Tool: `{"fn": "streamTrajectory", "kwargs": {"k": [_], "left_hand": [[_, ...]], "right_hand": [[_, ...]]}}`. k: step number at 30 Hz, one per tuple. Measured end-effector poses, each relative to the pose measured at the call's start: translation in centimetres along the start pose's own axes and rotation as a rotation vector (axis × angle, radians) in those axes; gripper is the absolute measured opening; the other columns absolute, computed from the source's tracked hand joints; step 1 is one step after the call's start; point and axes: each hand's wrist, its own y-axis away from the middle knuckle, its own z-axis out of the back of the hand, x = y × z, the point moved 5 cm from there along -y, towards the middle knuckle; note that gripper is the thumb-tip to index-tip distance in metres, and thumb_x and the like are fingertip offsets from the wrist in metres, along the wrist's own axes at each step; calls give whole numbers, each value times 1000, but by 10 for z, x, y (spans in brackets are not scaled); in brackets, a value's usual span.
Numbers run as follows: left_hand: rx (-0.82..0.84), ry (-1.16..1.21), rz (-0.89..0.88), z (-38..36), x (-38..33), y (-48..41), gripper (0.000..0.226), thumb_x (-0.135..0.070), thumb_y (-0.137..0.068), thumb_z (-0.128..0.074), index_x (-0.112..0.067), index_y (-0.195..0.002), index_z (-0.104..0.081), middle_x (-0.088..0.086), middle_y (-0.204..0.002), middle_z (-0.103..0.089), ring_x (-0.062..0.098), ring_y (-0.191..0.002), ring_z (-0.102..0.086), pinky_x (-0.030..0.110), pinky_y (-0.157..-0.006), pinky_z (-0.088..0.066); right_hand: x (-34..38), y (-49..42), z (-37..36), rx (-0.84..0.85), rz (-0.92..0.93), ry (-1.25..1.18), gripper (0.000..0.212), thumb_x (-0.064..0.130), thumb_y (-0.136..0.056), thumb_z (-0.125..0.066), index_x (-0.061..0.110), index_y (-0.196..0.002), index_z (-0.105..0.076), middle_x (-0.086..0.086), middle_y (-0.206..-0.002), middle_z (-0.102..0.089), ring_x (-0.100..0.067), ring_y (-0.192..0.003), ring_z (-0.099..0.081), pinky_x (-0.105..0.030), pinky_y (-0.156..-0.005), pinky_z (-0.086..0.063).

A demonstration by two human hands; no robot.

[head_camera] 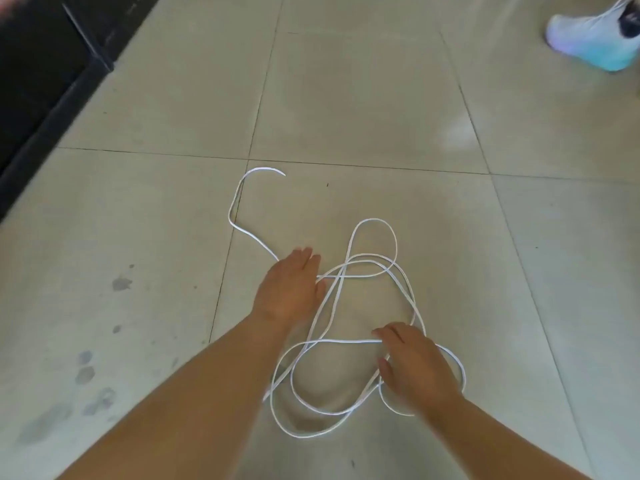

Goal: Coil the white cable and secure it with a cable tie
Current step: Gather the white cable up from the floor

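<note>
The white cable lies on the tiled floor in several loose, overlapping loops. Its free end curls away to the upper left. My left hand rests palm down on the cable where the free tail meets the loops. The cable runs under the palm, and the grip is hidden. My right hand sits on the right side of the lower loops, its fingertips closed on a strand that crosses the loops horizontally. No cable tie is in view.
The floor is beige tile with dark grout lines and some grey stains at the lower left. A black ledge or step runs along the left edge. Another person's foot in a white and teal shoe stands at the top right.
</note>
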Motion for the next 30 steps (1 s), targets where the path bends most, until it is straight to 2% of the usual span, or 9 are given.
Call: {"fn": "streamTrajectory", "kwargs": {"k": [6, 9, 11, 15, 19, 22, 24, 28, 30], "left_hand": [[178, -74, 1, -42, 11, -26, 55, -36, -100, -23, -10, -148, -14, 6, -159, -9, 21, -147, -5, 37, -117, -15], [228, -85, -4, -52, 18, -35, 54, -34, -100, -25, -11, -148, -14, 3, -159, -10, 20, -147, -3, 37, -118, -11], [254, -67, -2, -60, 22, -37, 51, -32, -100, -25, -13, -147, -18, 1, -157, -15, 19, -147, -4, 37, -119, -9], [194, -44, -25, -67, 22, -35, 44, -30, -99, -29, -14, -139, -35, 2, -146, -34, 20, -139, -26, 36, -117, -15], [183, -54, -75, -69, 15, -27, 42, -36, -98, -30, -14, -129, -47, 5, -129, -46, 25, -120, -43, 33, -108, -25], [177, -27, -128, -72, 10, -13, 69, -51, -83, -8, -15, -124, -50, 5, -121, -50, 26, -112, -48, 32, -101, -32], [188, -7, -143, -76, 6, -3, 84, -55, -71, 1, -17, -127, -48, 4, -122, -49, 25, -113, -47, 32, -102, -33], [188, -2, -137, -84, -6, 18, 65, -60, -88, -25, -18, -137, -33, 2, -130, -43, 22, -122, -41, 31, -109, -27], [223, 15, -127, -86, -15, 30, 79, -67, -85, -33, -15, -144, -22, 3, -141, -35, 22, -131, -32, 34, -115, -20]], "right_hand": [[-13, 2, -10, -37, 5, 43, 53, 23, -41, -85, 25, -91, -67, 11, -82, -65, -12, -67, -65, -20, -56, -54], [-11, 2, -14, -11, 52, 66, 56, 30, -40, -84, 26, -92, -67, 11, -84, -65, -11, -68, -66, -21, -56, -55], [-11, 4, -18, 29, 57, 86, 65, 37, -36, -83, 26, -97, -63, 10, -87, -66, -11, -73, -66, -21, -60, -54], [-14, 7, -28, 71, 23, 154, 98, 41, -27, -84, 18, -115, -49, -2, -104, -69, -20, -88, -69, -29, -74, -56], [-16, 6, -33, 74, -18, 200, 104, 35, -27, -83, 16, -122, -47, -8, -109, -70, -26, -91, -70, -36, -78, -57], [-17, 3, -36, 93, -37, 185, 107, 35, -26, -83, 16, -124, -45, -9, -110, -69, -27, -92, -69, -37, -79, -57], [-17, -1, -36, 108, -55, 168, 111, 36, -25, -83, 15, -126, -44, -10, -113, -68, -27, -94, -69, -37, -80, -57], [-15, -10, -35, 120, -89, 148, 119, 39, -22, -85, 15, -129, -42, -9, -118, -66, -27, -99, -68, -38, -81, -55], [-14, -14, -36, 114, -102, 137, 120, 38, -23, -86, 15, -131, -41, -10, -121, -65, -27, -103, -67, -38, -84, -55]]}}
